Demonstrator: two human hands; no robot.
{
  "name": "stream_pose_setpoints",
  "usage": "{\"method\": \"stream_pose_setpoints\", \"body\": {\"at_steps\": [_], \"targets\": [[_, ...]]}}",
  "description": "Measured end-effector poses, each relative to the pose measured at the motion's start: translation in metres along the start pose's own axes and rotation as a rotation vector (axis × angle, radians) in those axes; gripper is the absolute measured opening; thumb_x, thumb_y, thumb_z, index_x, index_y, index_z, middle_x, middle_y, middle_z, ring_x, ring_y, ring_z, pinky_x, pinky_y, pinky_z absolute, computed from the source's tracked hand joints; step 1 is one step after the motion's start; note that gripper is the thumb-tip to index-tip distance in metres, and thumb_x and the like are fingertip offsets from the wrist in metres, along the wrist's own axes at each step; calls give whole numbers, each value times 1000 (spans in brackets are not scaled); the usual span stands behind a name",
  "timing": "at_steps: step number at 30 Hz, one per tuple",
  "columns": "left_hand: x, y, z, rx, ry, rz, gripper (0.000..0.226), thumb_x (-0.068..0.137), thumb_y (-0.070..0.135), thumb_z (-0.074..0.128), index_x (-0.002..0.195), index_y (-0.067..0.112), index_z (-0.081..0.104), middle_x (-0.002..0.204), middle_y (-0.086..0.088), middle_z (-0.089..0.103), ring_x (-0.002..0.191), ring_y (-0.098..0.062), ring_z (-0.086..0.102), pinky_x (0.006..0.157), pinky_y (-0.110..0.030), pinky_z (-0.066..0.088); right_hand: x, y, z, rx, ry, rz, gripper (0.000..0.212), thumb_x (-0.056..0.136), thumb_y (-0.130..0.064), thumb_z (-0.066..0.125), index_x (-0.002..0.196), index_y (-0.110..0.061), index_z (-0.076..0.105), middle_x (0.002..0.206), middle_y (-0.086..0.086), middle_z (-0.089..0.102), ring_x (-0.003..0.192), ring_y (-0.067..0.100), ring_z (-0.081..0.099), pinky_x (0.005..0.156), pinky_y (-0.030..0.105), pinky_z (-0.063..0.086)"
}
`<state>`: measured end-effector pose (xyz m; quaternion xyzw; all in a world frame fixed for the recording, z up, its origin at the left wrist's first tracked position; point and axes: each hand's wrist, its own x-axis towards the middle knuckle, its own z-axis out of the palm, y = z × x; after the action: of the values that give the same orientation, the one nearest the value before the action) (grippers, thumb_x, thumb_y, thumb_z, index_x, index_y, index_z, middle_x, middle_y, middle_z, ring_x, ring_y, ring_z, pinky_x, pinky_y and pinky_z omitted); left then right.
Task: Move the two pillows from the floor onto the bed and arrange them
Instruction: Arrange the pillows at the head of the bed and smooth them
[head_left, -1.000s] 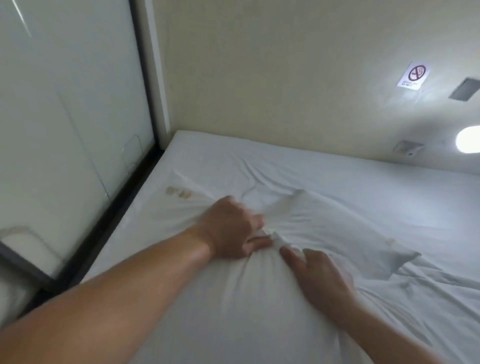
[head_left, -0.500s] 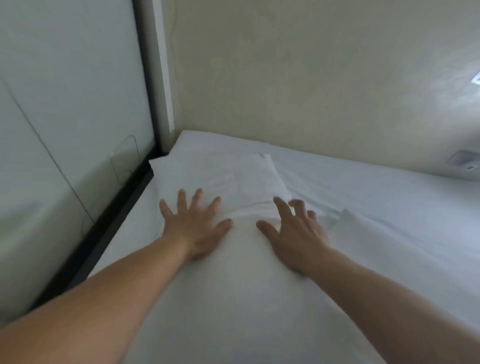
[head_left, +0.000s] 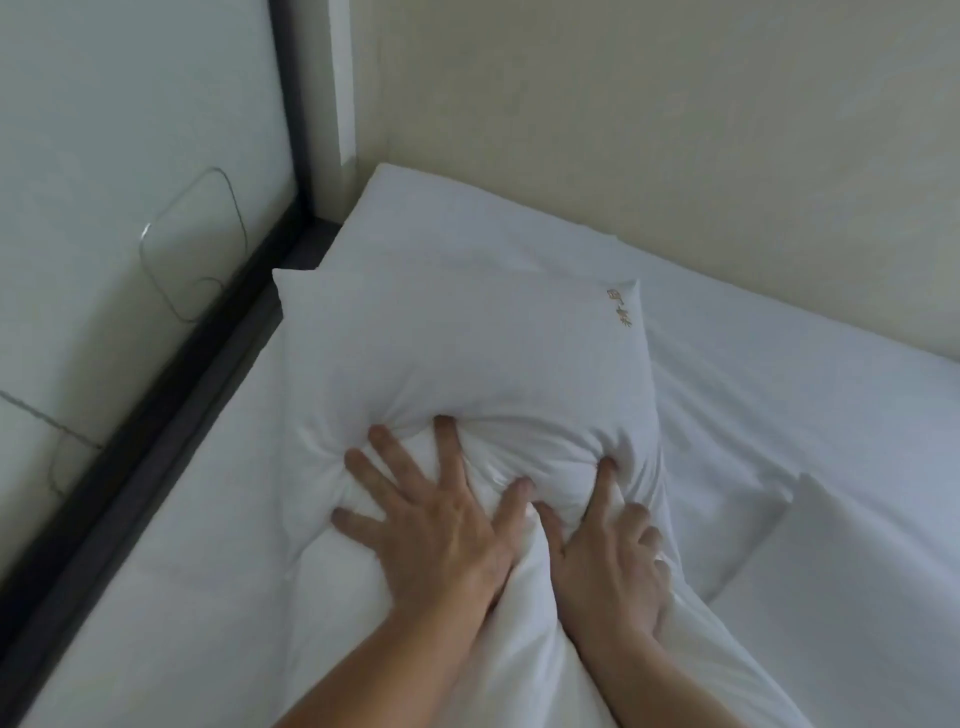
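A white pillow (head_left: 467, 348) with small gold embroidery near its right corner lies on the white bed (head_left: 789, 379), close to the far left corner. Behind and partly under it, another white pillow (head_left: 441, 213) appears to fill the corner, though most of it is hidden. My left hand (head_left: 436, 525) presses flat into the near edge of the top pillow with fingers spread. My right hand (head_left: 608, 556) pushes in beside it, its fingertips sunk in the fabric. The cloth bunches into a ridge between the two hands.
A pale glossy wall panel (head_left: 130, 208) with a dark frame strip (head_left: 156, 421) runs along the bed's left side. A beige wall (head_left: 649, 119) closes off the head of the bed. A folded white cover (head_left: 831, 551) lies at the right.
The pillow has been pushed up toward the corner and its embroidered corner now shows. Both hands moved from resting flat on it to pressing into its near edge, and the view tilted down.
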<state>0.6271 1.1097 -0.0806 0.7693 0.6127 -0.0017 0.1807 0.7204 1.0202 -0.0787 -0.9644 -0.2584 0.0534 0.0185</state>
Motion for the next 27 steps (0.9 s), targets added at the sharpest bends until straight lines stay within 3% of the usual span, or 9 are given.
{"method": "stream_pose_setpoints", "body": {"at_steps": [3,5,7,10,12,14,17,21,27], "targets": [[7,-4,11,-29,147,126,88,75,77,37,142,19,37,141,-35,35,127,-52,35,88,-65,31,13,-8,7,37,-54,6,95,72,-83,26,146,-26,11,111,14,48,97,35,53,72,45,47],[17,-6,28,-65,397,214,64,79,63,49,119,14,57,114,-30,60,98,-46,58,72,-52,39,29,-16,15,225,9,6,90,69,-76,42,135,-16,40,88,20,54,73,40,59,56,45,49],[27,-4,35,-60,497,207,40,87,51,42,90,15,59,78,-20,64,62,-34,61,57,-42,38,44,-20,22,368,88,-42,80,72,-72,42,112,-5,59,66,25,56,49,41,57,44,44,48],[40,-2,35,-75,408,233,33,84,48,45,71,18,51,56,-11,51,43,-29,51,46,-38,34,57,-7,21,497,-146,-68,84,81,-71,49,102,9,65,61,26,61,46,42,60,44,38,47],[34,3,7,-124,261,251,39,64,54,53,74,17,51,57,-12,51,45,-30,55,39,-38,40,58,-8,-10,587,-353,77,68,79,-50,71,127,-6,54,86,18,67,84,39,67,70,36,51],[25,7,-42,-190,144,273,45,61,53,51,81,13,54,62,-13,56,51,-31,61,37,-39,46,52,-3,-51,531,-491,21,60,85,-56,57,133,-22,44,114,6,65,105,23,62,83,25,45],[20,25,-117,-306,183,214,33,77,32,73,70,11,48,65,-10,54,59,-34,57,48,-40,42,45,-8,-109,464,-411,-67,30,88,-62,41,89,-32,37,88,-3,66,93,26,63,67,35,41],[53,55,-178,-331,302,344,34,75,26,79,74,10,49,72,-11,53,68,-36,54,58,-39,35,57,-28,-166,571,-146,-96,34,89,-58,44,77,-29,31,69,-4,55,83,35,61,60,38,35],[109,47,-196,5,15,111,87,62,85,39,130,31,34,131,-11,40,121,-35,38,92,-51,32,111,-35,-179,325,-215,-49,75,78,-78,36,133,-28,33,126,13,45,116,37,47,89,47,37]]}}
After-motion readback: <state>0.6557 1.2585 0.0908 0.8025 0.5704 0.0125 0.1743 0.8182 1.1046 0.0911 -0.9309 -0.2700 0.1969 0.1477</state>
